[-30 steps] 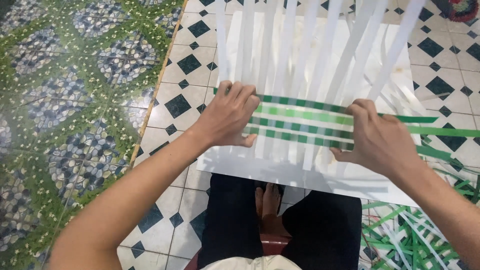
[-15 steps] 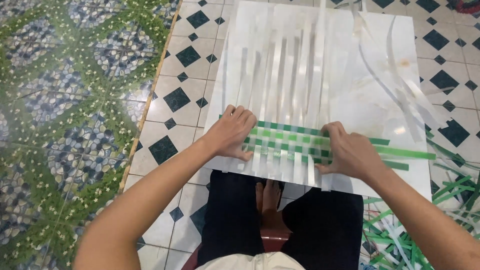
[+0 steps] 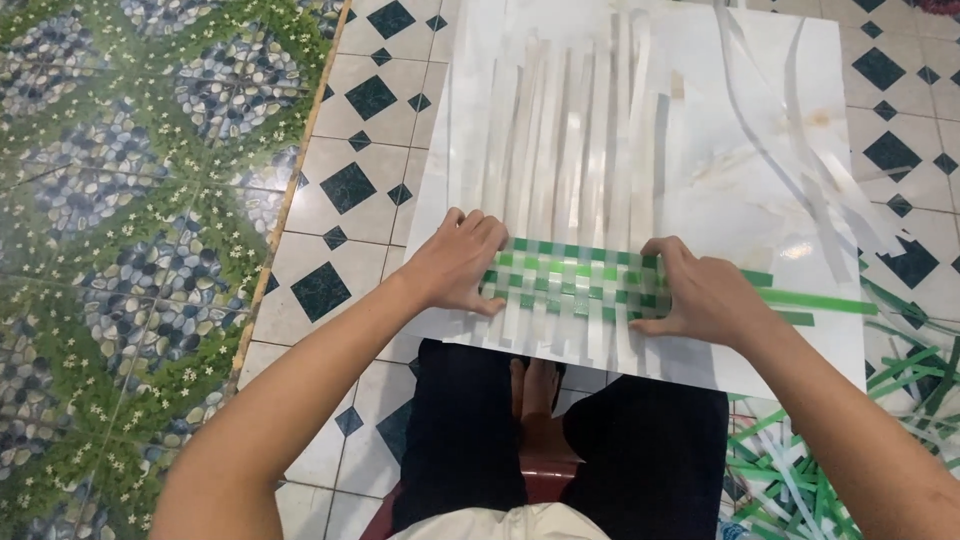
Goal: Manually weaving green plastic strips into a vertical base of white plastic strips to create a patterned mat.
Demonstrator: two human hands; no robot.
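On a pale marble-patterned board [image 3: 760,190] that lies across the person's lap, a band of woven strips [image 3: 575,280] runs crosswise, green strips threaded over and under long white strips [image 3: 570,130] that fan away toward the far edge. At the band's left end the left hand [image 3: 458,262] lies palm down, fingers bent and pressed flat on the weave, gripping nothing. At the right end the right hand [image 3: 705,295] does the same, fingers curled against the edge of the band and holding it down rather than closed around anything. Loose green ends [image 3: 815,300] stick out past the right hand toward the board's right edge. A few slack white strips [image 3: 800,160] curl over the far right part of the board. Below the board's right corner, a heap of green and white strips [image 3: 800,470] lies on the tiled floor [image 3: 340,190], beside the person's dark trousers [image 3: 640,450].
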